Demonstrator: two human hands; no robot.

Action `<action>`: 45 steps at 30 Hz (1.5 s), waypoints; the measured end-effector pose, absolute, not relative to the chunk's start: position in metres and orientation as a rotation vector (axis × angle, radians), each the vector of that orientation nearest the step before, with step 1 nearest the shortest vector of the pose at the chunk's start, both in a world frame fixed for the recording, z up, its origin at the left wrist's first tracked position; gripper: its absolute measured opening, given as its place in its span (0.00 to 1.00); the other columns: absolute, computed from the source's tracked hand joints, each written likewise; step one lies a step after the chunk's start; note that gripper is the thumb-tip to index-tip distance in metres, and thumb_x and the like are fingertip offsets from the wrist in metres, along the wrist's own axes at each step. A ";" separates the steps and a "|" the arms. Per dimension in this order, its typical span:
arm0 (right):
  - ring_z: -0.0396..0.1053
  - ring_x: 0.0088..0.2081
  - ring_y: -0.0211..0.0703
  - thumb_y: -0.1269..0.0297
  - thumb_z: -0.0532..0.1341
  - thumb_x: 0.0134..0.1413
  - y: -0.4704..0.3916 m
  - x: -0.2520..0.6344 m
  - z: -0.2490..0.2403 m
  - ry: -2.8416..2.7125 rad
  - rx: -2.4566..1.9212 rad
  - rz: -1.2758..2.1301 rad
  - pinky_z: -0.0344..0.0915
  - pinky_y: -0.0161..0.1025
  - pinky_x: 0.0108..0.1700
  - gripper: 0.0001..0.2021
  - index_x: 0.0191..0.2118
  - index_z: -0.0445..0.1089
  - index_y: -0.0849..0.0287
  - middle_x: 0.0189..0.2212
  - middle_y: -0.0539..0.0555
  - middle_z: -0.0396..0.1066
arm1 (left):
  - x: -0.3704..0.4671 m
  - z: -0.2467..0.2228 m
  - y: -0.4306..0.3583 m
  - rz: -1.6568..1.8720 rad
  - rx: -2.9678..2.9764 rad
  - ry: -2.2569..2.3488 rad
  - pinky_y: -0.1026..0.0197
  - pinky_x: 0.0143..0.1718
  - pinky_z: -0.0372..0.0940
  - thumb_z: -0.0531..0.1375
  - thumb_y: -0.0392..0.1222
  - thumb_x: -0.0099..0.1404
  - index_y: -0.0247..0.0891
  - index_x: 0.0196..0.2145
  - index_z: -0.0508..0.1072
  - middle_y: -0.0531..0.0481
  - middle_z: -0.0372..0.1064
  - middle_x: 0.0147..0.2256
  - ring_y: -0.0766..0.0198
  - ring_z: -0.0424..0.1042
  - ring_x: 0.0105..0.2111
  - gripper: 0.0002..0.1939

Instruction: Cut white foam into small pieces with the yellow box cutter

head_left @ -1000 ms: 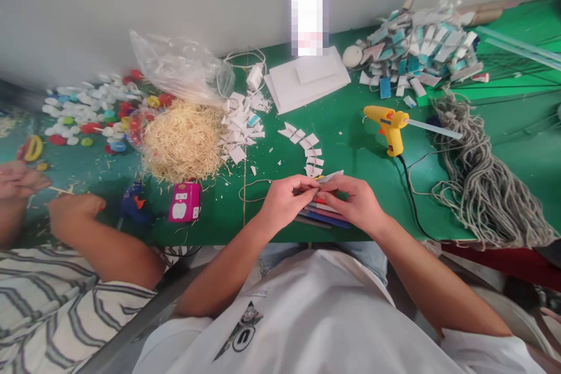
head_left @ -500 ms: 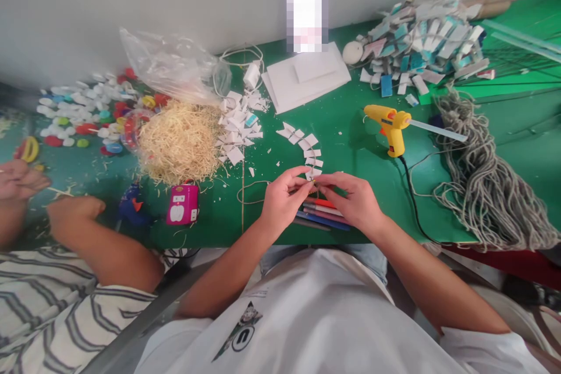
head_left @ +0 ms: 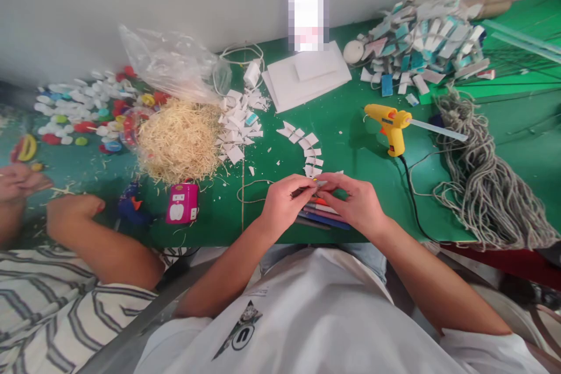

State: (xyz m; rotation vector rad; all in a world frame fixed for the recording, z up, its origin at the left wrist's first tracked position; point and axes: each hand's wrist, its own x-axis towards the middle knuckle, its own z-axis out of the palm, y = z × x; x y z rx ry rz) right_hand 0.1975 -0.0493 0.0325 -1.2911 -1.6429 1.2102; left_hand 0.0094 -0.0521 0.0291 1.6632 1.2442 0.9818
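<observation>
A curved string of white card pieces [head_left: 308,141] lies on the green table, and its near end runs up to my fingertips. My left hand [head_left: 284,204] is closed in a pinch at that end. Facing it, my right hand [head_left: 356,201] pinches the same spot, with its fingertips almost touching the left ones. A small pale piece with a bit of yellow shows between the fingertips, partly hidden by them. Several coloured pens [head_left: 322,217] lie beneath my hands. A loose grey cord [head_left: 252,201] curls out to the left of my left hand.
A yellow glue gun [head_left: 388,125] lies to the right, near a bundle of grey cord [head_left: 491,187]. Card scraps [head_left: 236,128], wood shavings [head_left: 179,140] and a pink box [head_left: 182,203] are on the left. A co-worker's hand [head_left: 74,210] is at far left. White sheets [head_left: 280,90] lie behind.
Both my hands have shifted slightly and their fingers have changed position around the string's near end. A white corner now shows above my right hand. The glue gun and heaps stay put.
</observation>
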 end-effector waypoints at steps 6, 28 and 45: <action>0.80 0.33 0.41 0.63 0.64 0.57 -0.052 0.196 0.032 -1.641 -1.270 1.170 0.78 0.37 0.40 0.10 0.43 0.81 0.52 0.31 0.48 0.82 | 0.006 0.035 -0.052 0.965 1.646 1.158 0.62 0.42 0.76 0.63 0.36 0.67 0.41 0.36 0.82 0.46 0.81 0.38 0.61 0.81 0.38 0.06; 0.81 0.32 0.44 0.60 0.66 0.57 -0.055 0.197 0.032 -1.561 -1.278 1.178 0.78 0.39 0.36 0.07 0.31 0.80 0.54 0.31 0.52 0.83 | 0.005 0.029 -0.056 0.882 1.679 1.246 0.66 0.41 0.78 0.63 0.34 0.66 0.39 0.51 0.77 0.50 0.83 0.38 0.64 0.83 0.37 0.15; 0.72 0.22 0.33 0.56 0.78 0.42 -0.043 0.254 0.056 -0.676 -1.090 1.067 0.68 0.32 0.25 0.15 0.25 0.72 0.53 0.32 0.50 0.83 | -0.070 0.024 -0.053 0.942 1.418 1.683 0.61 0.35 0.73 0.65 0.42 0.55 0.39 0.33 0.82 0.49 0.81 0.32 0.63 0.77 0.29 0.08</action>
